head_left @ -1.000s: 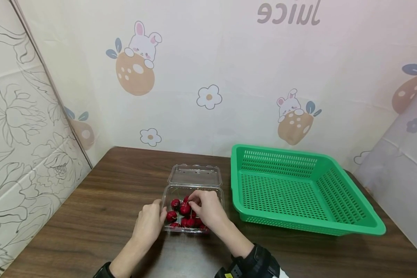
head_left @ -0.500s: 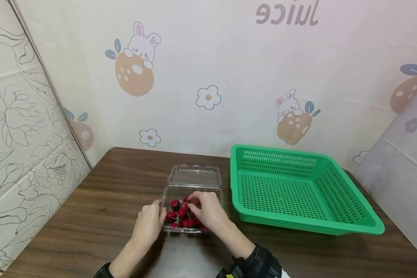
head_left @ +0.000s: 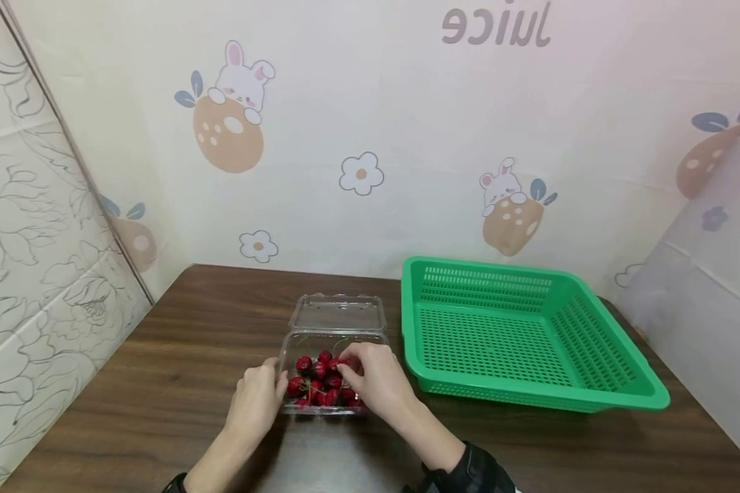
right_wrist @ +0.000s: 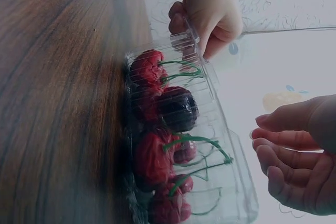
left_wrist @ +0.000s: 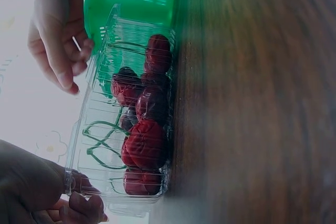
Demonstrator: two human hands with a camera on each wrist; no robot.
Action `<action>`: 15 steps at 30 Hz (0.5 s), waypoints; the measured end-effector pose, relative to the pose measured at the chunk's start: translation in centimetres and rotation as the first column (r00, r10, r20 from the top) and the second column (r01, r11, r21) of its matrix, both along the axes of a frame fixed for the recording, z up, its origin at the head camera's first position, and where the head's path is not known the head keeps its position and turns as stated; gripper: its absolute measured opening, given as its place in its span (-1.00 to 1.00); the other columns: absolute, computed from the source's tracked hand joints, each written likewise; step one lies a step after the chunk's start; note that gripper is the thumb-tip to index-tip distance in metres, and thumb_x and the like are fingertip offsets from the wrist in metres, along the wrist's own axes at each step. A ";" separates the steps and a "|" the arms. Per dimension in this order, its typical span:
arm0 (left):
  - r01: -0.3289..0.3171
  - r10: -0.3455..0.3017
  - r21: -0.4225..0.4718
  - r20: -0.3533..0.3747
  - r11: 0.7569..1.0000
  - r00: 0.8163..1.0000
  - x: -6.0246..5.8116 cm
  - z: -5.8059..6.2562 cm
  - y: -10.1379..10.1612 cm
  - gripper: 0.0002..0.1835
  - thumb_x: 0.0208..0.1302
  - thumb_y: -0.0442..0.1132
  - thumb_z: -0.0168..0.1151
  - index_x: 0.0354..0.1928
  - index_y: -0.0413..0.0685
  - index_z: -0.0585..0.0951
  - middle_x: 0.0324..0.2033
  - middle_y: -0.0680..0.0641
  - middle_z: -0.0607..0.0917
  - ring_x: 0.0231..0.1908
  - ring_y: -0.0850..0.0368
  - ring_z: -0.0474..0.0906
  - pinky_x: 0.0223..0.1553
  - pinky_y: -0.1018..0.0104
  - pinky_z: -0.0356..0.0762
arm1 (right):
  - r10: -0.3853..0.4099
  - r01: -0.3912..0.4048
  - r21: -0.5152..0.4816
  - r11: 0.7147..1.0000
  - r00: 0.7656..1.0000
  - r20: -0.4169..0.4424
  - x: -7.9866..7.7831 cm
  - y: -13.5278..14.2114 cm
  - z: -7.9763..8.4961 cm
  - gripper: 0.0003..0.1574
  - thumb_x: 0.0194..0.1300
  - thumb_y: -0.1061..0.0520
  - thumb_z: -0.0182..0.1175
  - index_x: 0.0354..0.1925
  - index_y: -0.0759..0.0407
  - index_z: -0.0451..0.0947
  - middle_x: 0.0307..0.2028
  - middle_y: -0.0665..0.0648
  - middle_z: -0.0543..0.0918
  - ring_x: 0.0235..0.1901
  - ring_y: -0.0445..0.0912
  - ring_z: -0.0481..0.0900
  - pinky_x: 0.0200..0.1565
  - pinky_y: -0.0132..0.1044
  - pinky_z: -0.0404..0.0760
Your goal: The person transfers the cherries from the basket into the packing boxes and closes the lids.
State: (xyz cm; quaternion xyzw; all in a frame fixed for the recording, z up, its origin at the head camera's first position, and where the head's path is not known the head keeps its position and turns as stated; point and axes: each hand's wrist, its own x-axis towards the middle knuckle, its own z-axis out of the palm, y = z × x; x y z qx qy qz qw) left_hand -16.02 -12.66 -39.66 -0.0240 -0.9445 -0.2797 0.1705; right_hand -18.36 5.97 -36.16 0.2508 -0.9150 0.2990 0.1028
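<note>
A hinged clear plastic container [head_left: 286, 354] stands on the table with its lid [head_left: 338, 313] folded back. Inside lie several dark red cherries [head_left: 319, 370], some wrinkled, with green stems [right_wrist: 210, 142]. My left hand [head_left: 253, 402] grips the container's left wall, thumb over the rim and fingers outside. Over the right half of the box is my right hand [head_left: 379, 380], fingers and thumb bent toward each other with a gap between them. In the right wrist view, the right fingertips [right_wrist: 262, 121] are above the rim and hold nothing.
A large green plastic basket [head_left: 530, 394] with slotted sides stands right of the container. Both are on a dark wooden table [head_left: 129, 390]. Behind it hangs a pale wall cloth [head_left: 419, 103] printed with rabbits and fruit.
My right fingertips have left the cherries they were among, and more cherries show, lying in a shifted arrangement. The left hand keeps its grip. The head view has turned slightly right.
</note>
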 end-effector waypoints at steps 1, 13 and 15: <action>-0.003 0.003 -0.001 0.006 1.000 1.000 0.0 0.0 0.0 -0.80 0.11 -0.40 0.12 -0.26 -0.44 0.51 -0.70 -0.08 0.51 -0.77 0.19 0.32 -0.81 0.36 0.22 | -0.002 0.002 0.000 1.000 1.000 -0.010 0.1 0.1 0.1 -0.93 0.09 0.15 0.23 -0.41 0.15 0.60 -0.63 -0.12 0.50 -0.68 -0.33 0.31 -0.61 -0.47 0.32; -0.001 0.001 -0.033 0.021 0.999 1.000 0.9 0.1 -0.7 -0.85 0.10 -0.39 0.12 -0.33 -0.39 0.50 -0.72 -0.05 0.47 -0.77 0.16 0.32 -0.83 0.36 0.22 | -0.028 0.027 -0.019 0.999 0.999 -0.031 2.2 2.4 0.2 -0.95 0.08 0.21 0.22 -0.47 0.18 0.56 -0.65 -0.12 0.46 -0.68 -0.34 0.30 -0.59 -0.49 0.35; -0.001 0.002 -0.042 0.014 0.999 1.000 1.1 0.2 -0.8 -0.88 0.09 -0.39 0.12 -0.36 -0.37 0.49 -0.73 -0.05 0.47 -0.77 0.15 0.33 -0.83 0.34 0.21 | -0.046 0.045 -0.026 0.999 0.998 -0.033 2.5 2.8 0.1 -0.96 0.07 0.23 0.21 -0.47 0.20 0.55 -0.66 -0.11 0.45 -0.68 -0.33 0.29 -0.60 -0.48 0.34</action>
